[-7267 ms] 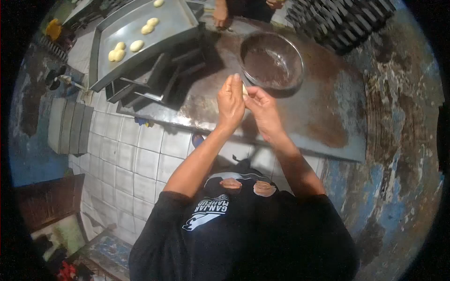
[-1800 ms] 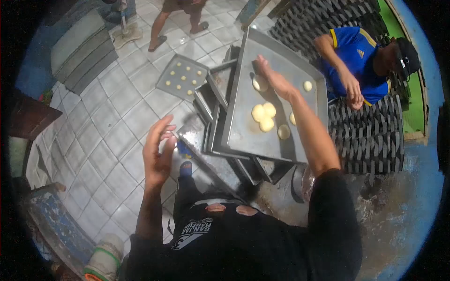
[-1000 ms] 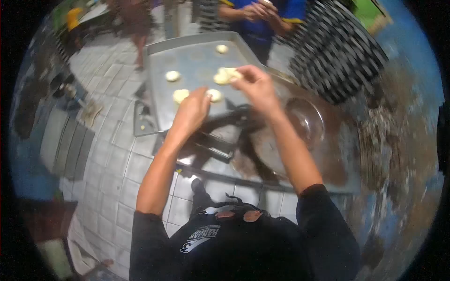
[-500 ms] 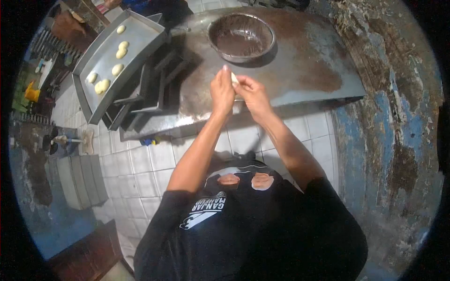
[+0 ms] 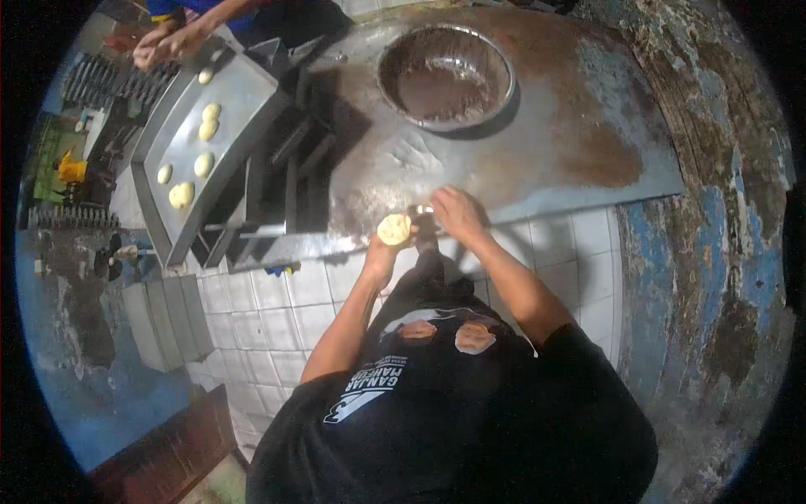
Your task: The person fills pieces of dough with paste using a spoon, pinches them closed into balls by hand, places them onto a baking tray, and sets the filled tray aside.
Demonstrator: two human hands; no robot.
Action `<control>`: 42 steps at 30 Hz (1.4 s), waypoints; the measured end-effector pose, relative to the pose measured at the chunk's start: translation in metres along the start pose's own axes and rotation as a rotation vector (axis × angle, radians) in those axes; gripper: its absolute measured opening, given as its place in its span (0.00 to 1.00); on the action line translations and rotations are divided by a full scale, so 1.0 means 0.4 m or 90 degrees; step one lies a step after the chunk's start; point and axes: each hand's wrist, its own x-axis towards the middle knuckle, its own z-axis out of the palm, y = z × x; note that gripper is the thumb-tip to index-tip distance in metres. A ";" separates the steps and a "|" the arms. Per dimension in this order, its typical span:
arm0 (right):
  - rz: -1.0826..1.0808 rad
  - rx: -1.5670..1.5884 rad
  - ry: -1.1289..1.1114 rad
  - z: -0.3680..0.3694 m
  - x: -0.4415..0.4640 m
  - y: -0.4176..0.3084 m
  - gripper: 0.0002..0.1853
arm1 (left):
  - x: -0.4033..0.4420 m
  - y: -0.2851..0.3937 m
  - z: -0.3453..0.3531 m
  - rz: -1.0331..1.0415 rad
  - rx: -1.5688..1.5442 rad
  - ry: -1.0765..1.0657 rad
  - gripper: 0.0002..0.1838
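A flattened yellow dough piece (image 5: 394, 229) rests in my left hand (image 5: 382, 259), close to the table's front edge. My right hand (image 5: 457, 212) is just to the right, at the same edge, with its fingers curled round a small shiny metal thing (image 5: 422, 209) that is too small to name. Beyond both hands, a metal bowl (image 5: 445, 80) with dark brown filling stands on the metal table (image 5: 537, 160). Several pale dough balls (image 5: 203, 165) lie on the grey tray (image 5: 239, 97) at the left, some of them touching.
Under the tray are stacked metal trays (image 5: 294, 160). A co-worker's hands (image 5: 168, 42) are over the tray's far end. A weathered wall (image 5: 714, 252) runs along the right. Grey boxes (image 5: 168, 323) stand on the tiled floor at the left.
My hands have moved apart and nearer my body. The dough, pressed between them before, now lies flat in my left hand. A co-worker's hands have appeared by the tray.
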 end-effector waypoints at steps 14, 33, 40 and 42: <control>-0.120 -0.132 0.054 -0.261 0.466 0.045 0.09 | 0.361 0.341 -0.084 0.185 0.337 0.021 0.30; 0.353 0.406 -0.324 -0.315 0.587 0.021 0.14 | 0.548 0.399 -0.026 0.291 0.332 0.152 0.23; -0.114 -0.136 0.103 -0.151 0.378 -0.118 0.19 | 0.546 0.385 0.115 0.274 0.518 0.260 0.19; -0.150 -0.151 0.068 -0.161 0.313 -0.101 0.19 | 0.512 0.359 0.091 0.295 0.619 0.230 0.19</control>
